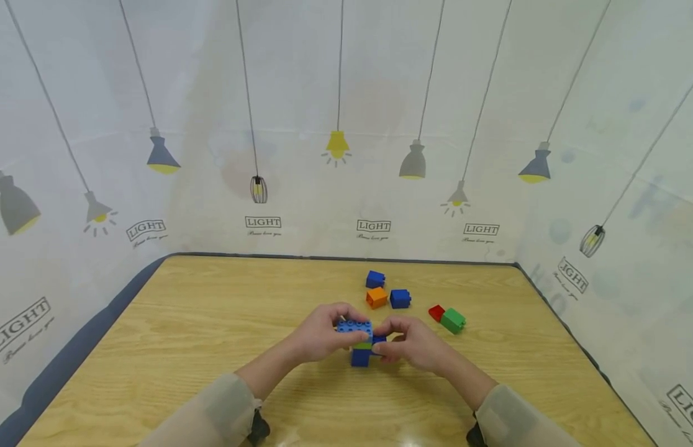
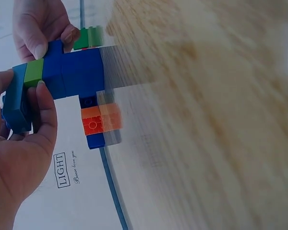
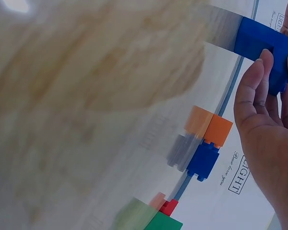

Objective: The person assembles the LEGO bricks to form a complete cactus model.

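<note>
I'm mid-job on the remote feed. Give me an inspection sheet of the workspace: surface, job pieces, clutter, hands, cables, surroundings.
Surface: wood-grain table, shiny at the near edge.
Job's things: block stack, light blue over green over dark blue; beyond it, far blue block, near blue block, orange block, red piece and green block.
Clutter: nothing seen.
Hands: left hand grips the stack's upper part; right hand pinches a blue block at its right side; whether that block is fully seated, cannot tell.
Cables: nothing seen; hanging cords are printed.
Surroundings: pale backdrop with printed lamps and LIGHT labels.
</note>
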`<state>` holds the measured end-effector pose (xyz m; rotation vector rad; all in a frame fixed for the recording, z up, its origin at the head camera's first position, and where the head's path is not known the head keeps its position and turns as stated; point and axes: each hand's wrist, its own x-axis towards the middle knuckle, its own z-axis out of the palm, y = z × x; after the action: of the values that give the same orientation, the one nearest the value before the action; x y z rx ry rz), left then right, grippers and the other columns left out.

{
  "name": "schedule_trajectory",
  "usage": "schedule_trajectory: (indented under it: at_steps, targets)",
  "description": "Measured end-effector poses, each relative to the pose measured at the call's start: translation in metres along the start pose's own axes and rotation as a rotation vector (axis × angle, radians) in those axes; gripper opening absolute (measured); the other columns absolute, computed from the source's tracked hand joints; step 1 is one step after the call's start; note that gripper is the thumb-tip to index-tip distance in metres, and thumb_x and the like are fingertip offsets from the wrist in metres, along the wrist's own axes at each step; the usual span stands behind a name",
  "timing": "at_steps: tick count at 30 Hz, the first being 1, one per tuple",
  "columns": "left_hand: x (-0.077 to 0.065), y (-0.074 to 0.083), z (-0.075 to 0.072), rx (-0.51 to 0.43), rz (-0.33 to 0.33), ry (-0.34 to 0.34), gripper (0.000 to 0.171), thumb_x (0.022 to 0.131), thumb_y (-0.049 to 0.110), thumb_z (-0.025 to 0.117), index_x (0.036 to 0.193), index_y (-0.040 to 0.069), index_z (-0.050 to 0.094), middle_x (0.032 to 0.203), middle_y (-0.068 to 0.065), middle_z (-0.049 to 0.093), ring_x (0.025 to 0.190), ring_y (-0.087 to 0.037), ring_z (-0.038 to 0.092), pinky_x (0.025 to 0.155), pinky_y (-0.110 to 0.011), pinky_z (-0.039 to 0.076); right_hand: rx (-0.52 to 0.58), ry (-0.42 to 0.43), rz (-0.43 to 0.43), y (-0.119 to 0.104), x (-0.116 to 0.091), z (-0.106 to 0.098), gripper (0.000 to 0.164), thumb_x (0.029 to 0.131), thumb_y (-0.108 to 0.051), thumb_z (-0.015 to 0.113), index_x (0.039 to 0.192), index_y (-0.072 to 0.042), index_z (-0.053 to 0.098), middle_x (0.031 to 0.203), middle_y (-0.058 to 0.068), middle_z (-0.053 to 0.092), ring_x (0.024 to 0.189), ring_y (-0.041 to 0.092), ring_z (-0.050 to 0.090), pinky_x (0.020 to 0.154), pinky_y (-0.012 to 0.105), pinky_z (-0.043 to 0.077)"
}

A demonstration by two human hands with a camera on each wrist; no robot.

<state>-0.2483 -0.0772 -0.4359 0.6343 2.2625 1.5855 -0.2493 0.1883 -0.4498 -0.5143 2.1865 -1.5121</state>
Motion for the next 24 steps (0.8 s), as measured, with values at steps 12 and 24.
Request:
schedule_trajectory:
  at_steps: [12,24]
  targets:
    - [0.0001,0.0024,-0.0015,0.004,0.002,-0.013,0.026,0.102,0.031,0.081,0.124,0.018,0.077,0.115,-0.004,0.074,0.089,-0.02,0.068,0.083,-0.043,0.064,-0.004,0.004,0.006,0.0007,0.0008,-0.0003,0.031,0.104,-0.021,0.078,0.127,-0.002,0.07,0.126,0.015,0.07,0.093,0.023,0.079,0.086,0.041,0.069]
    - [0.0014,-0.0013,-0.0023,0.014,0.022,-0.011,0.025,0.102,0.031,0.081,0.124,0.019,0.078,0.117,-0.003,0.074,0.089,-0.02,0.069,0.083,-0.044,0.065,-0.013,0.012,0.011,-0.001,0.0006,0.0001,0.031,0.103,-0.022,0.079,0.127,-0.004,0.071,0.127,0.015,0.07,0.096,0.027,0.08,0.088,0.041,0.069]
